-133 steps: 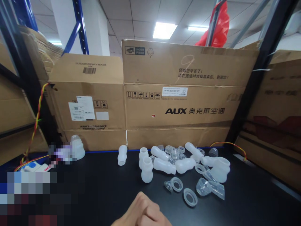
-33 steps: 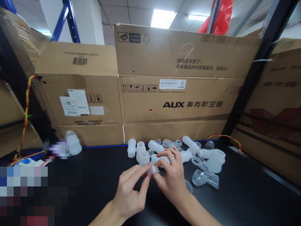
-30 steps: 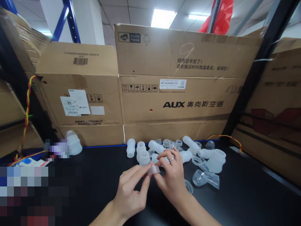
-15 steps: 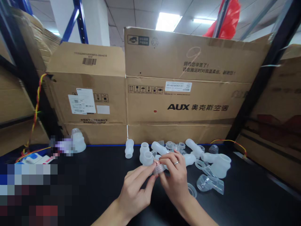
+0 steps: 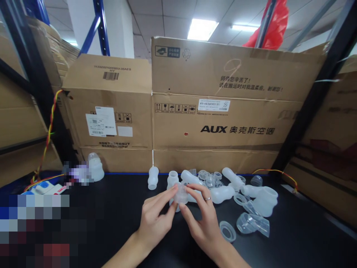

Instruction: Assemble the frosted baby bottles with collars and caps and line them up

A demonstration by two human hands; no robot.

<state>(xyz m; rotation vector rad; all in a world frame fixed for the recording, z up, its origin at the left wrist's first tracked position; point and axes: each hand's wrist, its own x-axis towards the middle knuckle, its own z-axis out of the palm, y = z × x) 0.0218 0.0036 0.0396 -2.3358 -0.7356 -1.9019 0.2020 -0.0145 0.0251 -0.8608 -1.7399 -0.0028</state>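
Note:
Between my two hands, above the black table, is a small clear plastic cap (image 5: 181, 196) with a ribbed rim. My left hand (image 5: 156, 216) pinches its left side between thumb and fingers. On the other side, the thumb and fingers of my right hand (image 5: 203, 219), which wears a ring, close round it. A white bottle (image 5: 173, 178) stands just behind the cap, partly hidden by my fingers. Near my right wrist lies a clear flat ring (image 5: 227, 231). To its right sits a clear spout-like piece (image 5: 252, 224).
Several white bottles and clear rings are heaped behind and right of my hands, including a wide bottle (image 5: 264, 201). One small bottle (image 5: 153, 178) stands apart. A capped bottle (image 5: 95, 167) is at the far left. Cardboard boxes (image 5: 223, 145) wall the table's back.
The cap has moved slightly left and tilted, so more of its domed form shows. The fingers of my right hand have shifted round it. The view has shifted slightly.

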